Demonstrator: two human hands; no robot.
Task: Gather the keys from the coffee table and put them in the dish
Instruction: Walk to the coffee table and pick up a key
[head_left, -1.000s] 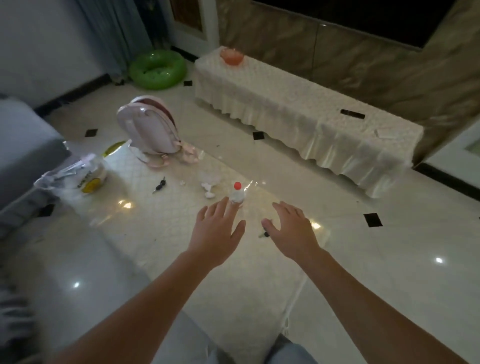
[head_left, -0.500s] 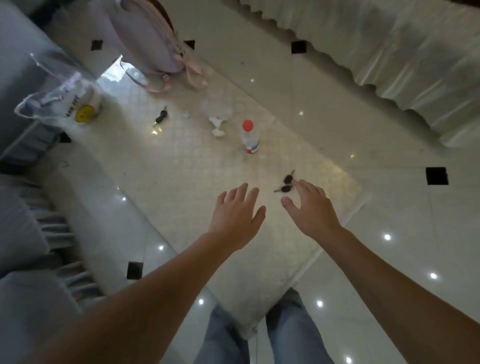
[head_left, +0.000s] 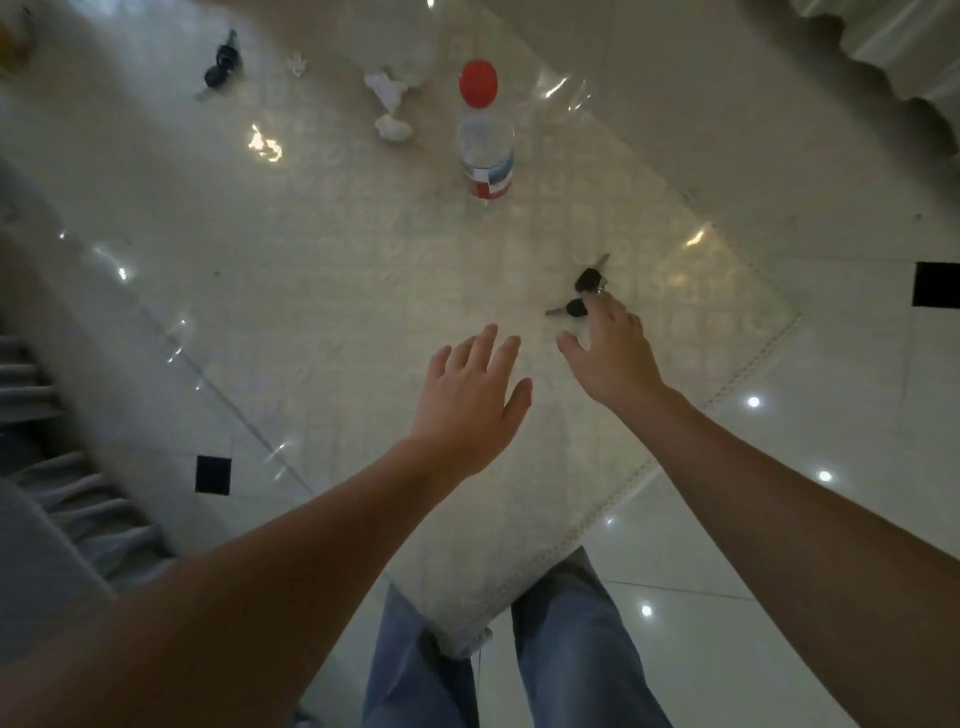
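A bunch of black-headed keys (head_left: 583, 294) lies on the coffee table (head_left: 363, 291) near its right corner. My right hand (head_left: 608, 353) hovers just below it, fingers spread, with a fingertip touching the bunch. My left hand (head_left: 470, 400) is open above the table, a short way left of the keys and holding nothing. A second bunch of dark keys (head_left: 221, 67) rests at the far left of the table. No dish is in view.
A clear bottle with a red cap (head_left: 485, 135) stands beyond the near keys. Crumpled white tissue (head_left: 389, 106) lies left of it. The table wears a lace cloth under clear plastic. My legs in jeans (head_left: 571, 649) stand at the table's near corner; a grey sofa (head_left: 36, 519) is at left.
The view has dropped closer to the table. My right hand has reached forward to touch the near keys. My left hand stays open beside it.
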